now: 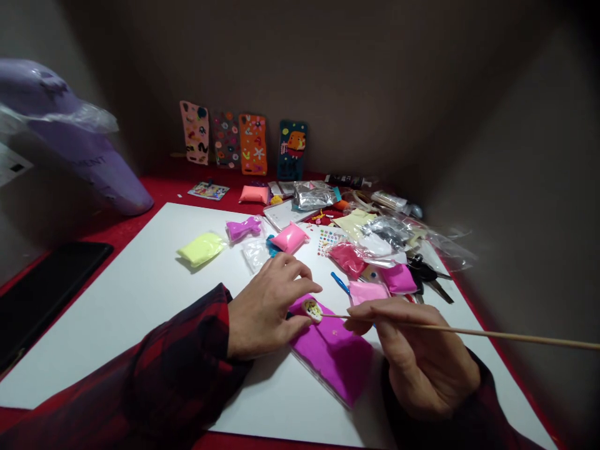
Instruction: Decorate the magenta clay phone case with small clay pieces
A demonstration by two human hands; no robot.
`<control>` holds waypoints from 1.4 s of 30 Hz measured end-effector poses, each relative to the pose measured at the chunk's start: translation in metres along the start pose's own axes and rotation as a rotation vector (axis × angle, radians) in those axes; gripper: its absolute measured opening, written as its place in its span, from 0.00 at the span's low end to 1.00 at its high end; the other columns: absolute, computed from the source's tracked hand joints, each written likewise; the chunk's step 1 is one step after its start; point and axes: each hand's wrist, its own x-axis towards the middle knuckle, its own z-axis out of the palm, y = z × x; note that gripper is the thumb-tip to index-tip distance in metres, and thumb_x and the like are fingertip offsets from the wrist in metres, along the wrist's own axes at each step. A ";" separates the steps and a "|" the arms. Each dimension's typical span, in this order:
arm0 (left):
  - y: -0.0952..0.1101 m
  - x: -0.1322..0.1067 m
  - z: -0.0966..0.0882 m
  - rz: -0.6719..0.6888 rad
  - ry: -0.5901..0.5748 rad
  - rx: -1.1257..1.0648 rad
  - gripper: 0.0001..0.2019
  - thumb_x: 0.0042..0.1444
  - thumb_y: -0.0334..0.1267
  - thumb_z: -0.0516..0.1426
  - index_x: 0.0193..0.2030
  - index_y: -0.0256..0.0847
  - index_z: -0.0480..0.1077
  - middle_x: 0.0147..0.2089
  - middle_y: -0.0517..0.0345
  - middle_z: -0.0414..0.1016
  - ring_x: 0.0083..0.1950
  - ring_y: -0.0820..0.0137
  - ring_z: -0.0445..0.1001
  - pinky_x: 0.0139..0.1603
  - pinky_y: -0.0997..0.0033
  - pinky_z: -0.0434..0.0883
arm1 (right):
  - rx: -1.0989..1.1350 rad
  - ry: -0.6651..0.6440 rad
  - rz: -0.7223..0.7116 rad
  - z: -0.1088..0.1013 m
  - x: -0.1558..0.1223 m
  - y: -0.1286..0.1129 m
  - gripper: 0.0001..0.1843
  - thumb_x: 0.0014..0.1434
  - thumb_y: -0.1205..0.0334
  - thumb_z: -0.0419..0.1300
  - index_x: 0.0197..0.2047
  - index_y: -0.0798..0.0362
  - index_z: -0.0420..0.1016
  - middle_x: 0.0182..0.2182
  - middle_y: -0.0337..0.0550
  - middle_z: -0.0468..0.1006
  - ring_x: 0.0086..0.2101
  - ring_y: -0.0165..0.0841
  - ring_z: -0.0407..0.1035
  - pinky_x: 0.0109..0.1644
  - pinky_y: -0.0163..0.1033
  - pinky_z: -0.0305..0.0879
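Two hands in dark red plaid sleeves work at the near edge of a white sheet (140,300) spread over a red tablecloth (159,190). Between them a phone case covered in magenta clay (335,359) lies flat and slantwise on the sheet. The left hand (267,306) rests on the case's far end, knuckles up, fingers loosely curled and closed round nothing that shows. Its thumb tip sits just beside a small oval decorated piece (312,309) on the clay. The right hand (417,356) pinches a thin wooden stick (515,337) between thumb and fingers. The stick's tip touches the oval piece and its long end runs off to the right. Just beyond lie a blue tool (340,282), two pink clay packets (398,278), a red clay packet (347,256) and a bunch of keys (426,272). Farther up the sheet are a yellow clay packet (201,249), a purple clay packet (242,228), another pink packet (289,237) and a sticker sheet (328,240). Behind these sit a silver foil bag (313,195) and a salmon clay packet (254,194). At the left lie a black tablet (42,287) and a large purple object wrapped in plastic (70,137). Four decorated phone cases (253,144) stand leaning against the back wall.
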 end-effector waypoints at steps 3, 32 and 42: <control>0.003 0.001 -0.001 -0.020 0.070 -0.037 0.13 0.52 0.35 0.60 0.45 0.37 0.71 0.44 0.50 0.70 0.48 0.62 0.62 0.49 0.59 0.62 | 0.056 0.076 0.051 0.002 0.002 -0.002 0.11 0.59 0.73 0.53 0.42 0.55 0.74 0.31 0.44 0.77 0.28 0.33 0.73 0.27 0.38 0.70; -0.014 0.005 -0.002 -0.276 0.450 -0.280 0.05 0.55 0.32 0.52 0.37 0.39 0.67 0.30 0.61 0.67 0.33 0.71 0.67 0.36 0.70 0.64 | -0.121 0.092 0.109 -0.006 0.022 0.030 0.10 0.64 0.60 0.50 0.44 0.53 0.70 0.27 0.38 0.73 0.27 0.29 0.69 0.33 0.34 0.65; -0.015 0.007 -0.007 -0.261 0.482 -0.484 0.03 0.49 0.30 0.55 0.32 0.37 0.68 0.26 0.62 0.70 0.29 0.73 0.68 0.34 0.71 0.65 | -0.088 -0.042 0.034 -0.005 0.021 0.035 0.11 0.65 0.59 0.49 0.39 0.54 0.70 0.26 0.39 0.72 0.27 0.28 0.67 0.32 0.34 0.65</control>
